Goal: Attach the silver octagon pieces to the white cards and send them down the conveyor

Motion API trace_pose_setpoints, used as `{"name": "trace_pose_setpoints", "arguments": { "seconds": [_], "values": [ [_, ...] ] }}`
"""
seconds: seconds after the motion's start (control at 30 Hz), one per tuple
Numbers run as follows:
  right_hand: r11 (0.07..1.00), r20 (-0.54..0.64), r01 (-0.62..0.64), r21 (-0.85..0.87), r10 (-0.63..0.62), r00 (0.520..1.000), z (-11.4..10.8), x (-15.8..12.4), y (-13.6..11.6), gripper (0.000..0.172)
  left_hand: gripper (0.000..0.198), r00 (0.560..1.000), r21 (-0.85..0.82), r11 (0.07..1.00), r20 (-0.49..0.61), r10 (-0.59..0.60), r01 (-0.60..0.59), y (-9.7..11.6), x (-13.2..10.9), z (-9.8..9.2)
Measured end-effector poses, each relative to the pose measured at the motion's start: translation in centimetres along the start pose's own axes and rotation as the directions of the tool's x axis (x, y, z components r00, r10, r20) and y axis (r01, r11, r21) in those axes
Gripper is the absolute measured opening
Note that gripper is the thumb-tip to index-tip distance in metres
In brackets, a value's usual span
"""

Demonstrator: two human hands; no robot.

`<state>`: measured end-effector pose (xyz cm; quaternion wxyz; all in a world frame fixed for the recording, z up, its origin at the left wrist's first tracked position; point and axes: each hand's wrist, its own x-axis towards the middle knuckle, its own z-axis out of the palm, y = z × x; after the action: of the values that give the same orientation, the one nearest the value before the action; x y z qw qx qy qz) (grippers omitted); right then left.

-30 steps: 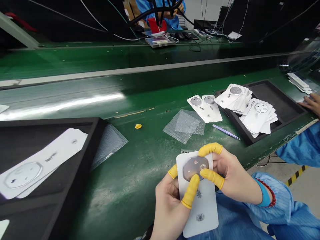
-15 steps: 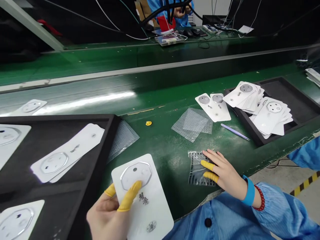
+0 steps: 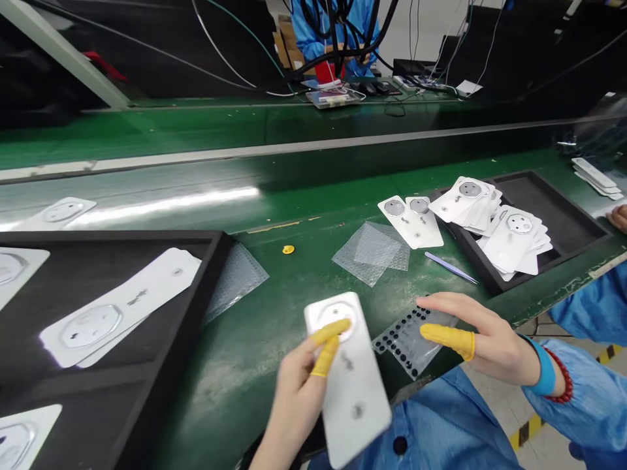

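My left hand (image 3: 304, 378), with yellow finger cots on thumb and forefinger, is closed on a white plastic card (image 3: 349, 382) that has an octagonal clear window near its top; the card hangs tilted over the front edge of the green bench. My right hand (image 3: 477, 334), also with a yellow cot, rests with fingers stretched out on a clear sheet of black dots (image 3: 409, 339) lying on the bench just right of the card. Whether the fingers pinch the sheet is not visible.
A black tray (image 3: 196, 287) at left holds white cards (image 3: 117, 307). Another black tray (image 3: 563, 215) at right holds a fanned pile of cards (image 3: 494, 222). Clear film pieces (image 3: 372, 251), tweezers (image 3: 450, 267) and a yellow cot (image 3: 289, 249) lie between. Another person's hand (image 3: 620, 215) shows at far right.
My left hand carried the white card from beside the left tray back toward the middle. My right hand slid and turned the dotted sheet slightly rightward. The view shifted a little.
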<state>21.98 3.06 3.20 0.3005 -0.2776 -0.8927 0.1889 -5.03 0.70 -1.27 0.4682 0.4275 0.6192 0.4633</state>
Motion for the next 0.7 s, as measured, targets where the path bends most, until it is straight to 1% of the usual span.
{"name": "trace_pose_setpoints", "arguments": {
  "seconds": [0.03,0.1,0.13,0.2,0.27,0.3,0.33,0.37,0.43,0.5,0.53,0.6,0.7],
  "values": [
    [1.000,0.039,0.021,-0.007,-0.021,0.999,-0.3,0.5,0.1,0.050,0.027,0.994,-0.037,0.999,0.109,-0.030,0.035,-0.2,0.2,0.7],
    [0.997,0.142,0.075,-0.010,-0.073,0.987,-0.7,1.3,0.7,0.049,0.030,0.946,-0.140,0.979,0.307,-0.099,0.148,-0.4,0.4,2.1],
    [0.995,0.204,0.102,-0.002,-0.099,0.974,-0.8,1.7,1.2,0.050,0.030,0.928,-0.182,0.964,0.354,-0.119,0.193,-0.4,0.5,2.7],
    [0.991,0.321,0.126,0.032,-0.130,0.938,-1.0,2.2,2.0,0.051,0.027,0.909,-0.228,0.944,0.394,-0.135,0.239,-0.2,0.6,3.6],
    [0.995,0.399,0.084,0.059,-0.100,0.911,-1.1,2.6,2.6,0.045,0.024,0.920,-0.244,0.939,0.365,-0.144,0.244,-0.1,0.8,4.1],
    [0.996,0.411,0.051,0.068,-0.075,0.908,-1.1,2.7,2.7,0.040,0.024,0.931,-0.252,0.938,0.335,-0.148,0.240,-0.1,0.9,4.1],
    [0.996,0.396,0.017,0.083,-0.048,0.917,-0.9,2.9,2.6,0.035,0.024,0.940,-0.259,0.936,0.306,-0.153,0.237,-0.1,0.9,4.2],
    [0.994,0.350,-0.019,0.105,-0.019,0.936,-0.5,3.2,2.5,0.030,0.024,0.946,-0.267,0.934,0.281,-0.160,0.237,-0.2,0.9,4.2],
    [0.984,0.195,-0.071,0.165,0.038,0.980,0.9,3.6,2.2,0.019,0.025,0.953,-0.286,0.926,0.248,-0.176,0.246,-0.2,0.9,4.2],
    [0.977,0.055,-0.088,0.196,0.079,0.995,2.9,4.0,1.9,0.010,0.027,0.949,-0.313,0.910,0.244,-0.200,0.273,-0.2,0.8,4.2],
    [0.979,0.020,-0.087,0.184,0.085,0.996,4.0,4.2,1.7,0.009,0.028,0.945,-0.330,0.898,0.248,-0.214,0.290,-0.1,0.7,4.2],
    [0.993,0.002,-0.050,0.107,0.050,0.999,5.7,4.2,1.5,0.014,0.029,0.936,-0.365,0.871,0.253,-0.246,0.327,0.0,0.6,4.2],
    [0.994,-0.019,0.052,-0.101,-0.054,0.998,7.0,3.9,1.2,0.023,0.028,0.924,-0.419,0.827,0.248,-0.292,0.374,0.1,0.5,4.3]
  ]
}}
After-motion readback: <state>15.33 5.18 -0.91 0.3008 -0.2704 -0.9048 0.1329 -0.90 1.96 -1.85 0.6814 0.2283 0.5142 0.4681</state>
